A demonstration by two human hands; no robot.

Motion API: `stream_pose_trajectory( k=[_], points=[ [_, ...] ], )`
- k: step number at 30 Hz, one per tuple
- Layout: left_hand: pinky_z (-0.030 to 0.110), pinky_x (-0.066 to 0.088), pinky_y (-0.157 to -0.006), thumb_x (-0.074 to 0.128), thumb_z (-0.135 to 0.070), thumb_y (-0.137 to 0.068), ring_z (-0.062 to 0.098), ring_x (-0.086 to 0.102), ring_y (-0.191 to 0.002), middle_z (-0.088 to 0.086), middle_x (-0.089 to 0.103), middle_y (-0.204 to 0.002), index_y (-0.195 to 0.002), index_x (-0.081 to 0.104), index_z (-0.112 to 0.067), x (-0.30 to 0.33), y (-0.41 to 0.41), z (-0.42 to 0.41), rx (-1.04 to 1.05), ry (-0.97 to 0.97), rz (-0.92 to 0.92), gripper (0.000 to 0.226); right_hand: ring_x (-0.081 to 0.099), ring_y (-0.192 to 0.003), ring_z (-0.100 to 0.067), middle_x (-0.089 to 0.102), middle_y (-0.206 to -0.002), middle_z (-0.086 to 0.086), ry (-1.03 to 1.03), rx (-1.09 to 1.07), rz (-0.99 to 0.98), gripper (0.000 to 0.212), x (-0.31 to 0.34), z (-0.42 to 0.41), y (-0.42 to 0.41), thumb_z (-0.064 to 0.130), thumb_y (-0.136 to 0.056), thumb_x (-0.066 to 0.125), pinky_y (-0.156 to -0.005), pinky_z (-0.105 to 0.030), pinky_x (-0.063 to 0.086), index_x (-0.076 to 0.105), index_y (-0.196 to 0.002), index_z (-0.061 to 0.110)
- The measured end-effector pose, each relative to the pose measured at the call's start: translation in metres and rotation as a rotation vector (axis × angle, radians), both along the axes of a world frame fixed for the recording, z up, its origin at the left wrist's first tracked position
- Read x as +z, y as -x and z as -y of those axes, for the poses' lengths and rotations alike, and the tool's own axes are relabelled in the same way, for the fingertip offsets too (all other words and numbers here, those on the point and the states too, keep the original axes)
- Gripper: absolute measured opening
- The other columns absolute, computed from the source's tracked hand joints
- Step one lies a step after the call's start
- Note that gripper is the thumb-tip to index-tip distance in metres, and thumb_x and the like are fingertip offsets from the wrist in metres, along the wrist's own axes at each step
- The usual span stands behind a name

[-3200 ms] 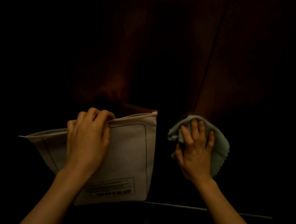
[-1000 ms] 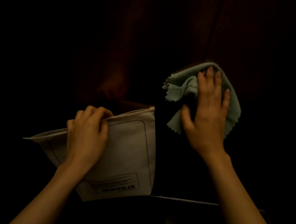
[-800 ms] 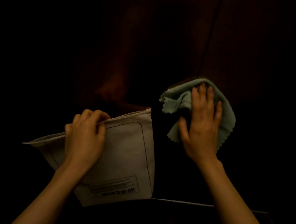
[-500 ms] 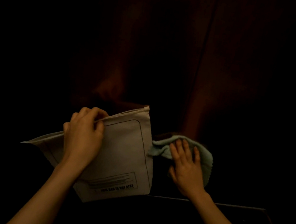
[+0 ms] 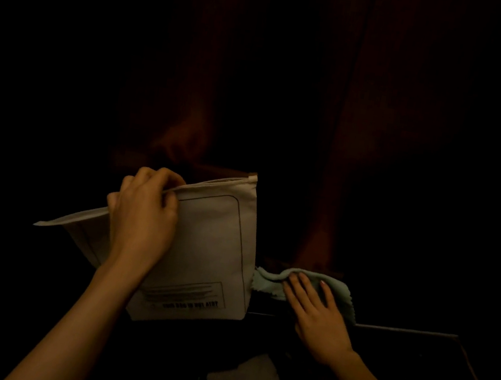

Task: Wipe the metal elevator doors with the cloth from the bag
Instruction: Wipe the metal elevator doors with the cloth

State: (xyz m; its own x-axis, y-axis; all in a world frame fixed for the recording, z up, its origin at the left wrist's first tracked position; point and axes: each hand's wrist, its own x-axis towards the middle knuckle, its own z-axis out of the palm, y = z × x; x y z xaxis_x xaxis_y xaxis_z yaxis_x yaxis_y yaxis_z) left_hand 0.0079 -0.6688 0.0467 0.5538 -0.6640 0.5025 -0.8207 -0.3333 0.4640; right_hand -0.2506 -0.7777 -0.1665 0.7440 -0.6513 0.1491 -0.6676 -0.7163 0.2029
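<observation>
Low down, right hand (image 5: pixel 319 319) presses cloth (image 5: pixel 270 283) beside held bag (image 5: pixel 210 249).

The frame is very dim — most of it is near black, above all the corners and upper left. Only the centre catches weak warm light: the pale bag (image 5: pixel 210 249) is brightest, the left hand (image 5: pixel 143 215) and right hand (image 5: pixel 317 318) duller. Faint reddish sheen streaks the doors (image 5: pixel 337 170) — detail is soft and murky.

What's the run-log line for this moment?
phase: wiping | right hand: flat on cloth, low on doors | left hand: gripping bag top edge | lighting: very dim
</observation>
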Motion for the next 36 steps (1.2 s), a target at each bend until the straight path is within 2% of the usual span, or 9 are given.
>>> stream_pose_trajectory(
  k=[14,16,19,21,23,26,27,32,36],
  points=[
    [0.032,0.022,-0.080,0.048,-0.005,-0.087,0.026,0.046,-0.100,0.006,0.056,-0.102,-0.097,0.061,-0.016,-0.008,-0.008,0.011,0.015,-0.021,0.004,0.020,0.032,-0.136,-0.013,0.046,-0.139,0.004,-0.106,-0.019,-0.180,0.087,-0.046,0.004,0.005,0.025,-0.043,0.089,-0.099,-0.047,0.039,0.059,-0.124,0.021],
    [0.033,0.023,-0.081,0.048,-0.005,-0.087,0.026,0.046,-0.100,0.006,0.056,-0.102,-0.098,0.061,-0.016,-0.008,-0.008,0.012,0.016,-0.025,0.003,0.020,0.020,-0.137,-0.014,0.023,-0.148,0.006,-0.133,-0.031,-0.267,0.083,-0.051,0.004,0.006,0.025,-0.058,0.081,-0.107,-0.051,0.022,0.049,-0.134,0.024],
    [0.035,0.026,-0.083,0.048,-0.005,-0.087,0.025,0.046,-0.100,0.005,0.056,-0.102,-0.097,0.061,-0.016,-0.008,-0.008,0.015,0.017,-0.032,0.000,0.020,-0.032,-0.132,-0.020,-0.035,-0.144,0.001,-0.111,-0.055,-0.382,0.076,-0.068,0.005,0.007,0.020,-0.091,0.044,-0.101,-0.054,-0.024,-0.007,-0.148,0.022],
    [0.034,0.025,-0.082,0.048,-0.005,-0.088,0.024,0.045,-0.099,0.005,0.056,-0.101,-0.098,0.061,-0.017,-0.008,-0.007,0.015,0.019,-0.036,0.004,0.020,-0.044,-0.125,-0.020,-0.046,-0.137,-0.001,-0.123,-0.080,-0.396,0.077,-0.073,0.007,0.005,0.022,-0.094,0.037,-0.095,-0.052,-0.034,-0.021,-0.144,0.020],
    [0.032,0.022,-0.081,0.048,-0.005,-0.088,0.023,0.045,-0.100,0.004,0.055,-0.102,-0.098,0.061,-0.017,-0.009,-0.006,0.015,0.014,-0.038,0.012,0.020,-0.032,-0.134,-0.021,-0.034,-0.146,-0.002,-0.116,-0.065,-0.338,0.082,-0.066,0.007,0.004,0.029,-0.090,0.050,-0.103,-0.054,-0.025,-0.007,-0.148,0.019],
    [0.032,0.022,-0.081,0.048,-0.005,-0.088,0.025,0.045,-0.101,0.006,0.056,-0.103,-0.100,0.061,-0.016,-0.007,-0.005,0.013,0.008,-0.046,0.017,0.021,0.040,-0.133,-0.019,0.040,-0.146,-0.001,-0.095,-0.027,-0.134,0.097,-0.047,0.001,0.002,0.033,-0.047,0.088,-0.108,-0.053,0.026,0.050,-0.134,0.017],
    [0.033,0.022,-0.080,0.048,-0.005,-0.088,0.026,0.046,-0.101,0.006,0.056,-0.103,-0.100,0.061,-0.016,-0.006,-0.005,0.012,0.007,-0.046,0.020,0.021,0.048,-0.127,-0.019,0.049,-0.139,-0.001,-0.065,-0.006,-0.078,0.097,-0.044,0.001,0.002,0.032,-0.040,0.090,-0.107,-0.052,0.029,0.055,-0.129,0.016],
    [0.033,0.022,-0.079,0.049,-0.004,-0.087,0.028,0.046,-0.101,0.008,0.057,-0.104,-0.101,0.061,-0.015,0.001,-0.001,0.006,0.008,-0.037,0.049,0.022,0.045,-0.130,-0.023,0.046,-0.142,-0.005,0.090,-0.005,0.070,0.086,-0.020,0.003,-0.003,0.030,-0.056,0.084,-0.109,-0.048,0.008,0.051,-0.133,0.012],
    [0.038,0.027,-0.082,0.049,-0.005,-0.087,0.029,0.046,-0.102,0.008,0.057,-0.104,-0.102,0.061,-0.015,0.010,0.002,0.003,-0.009,-0.017,0.061,0.022,0.018,-0.142,-0.021,0.032,-0.149,-0.005,0.220,-0.013,0.204,0.059,0.011,0.009,-0.014,0.034,-0.086,0.040,-0.110,-0.049,0.010,0.039,-0.141,0.013]
  ],
)
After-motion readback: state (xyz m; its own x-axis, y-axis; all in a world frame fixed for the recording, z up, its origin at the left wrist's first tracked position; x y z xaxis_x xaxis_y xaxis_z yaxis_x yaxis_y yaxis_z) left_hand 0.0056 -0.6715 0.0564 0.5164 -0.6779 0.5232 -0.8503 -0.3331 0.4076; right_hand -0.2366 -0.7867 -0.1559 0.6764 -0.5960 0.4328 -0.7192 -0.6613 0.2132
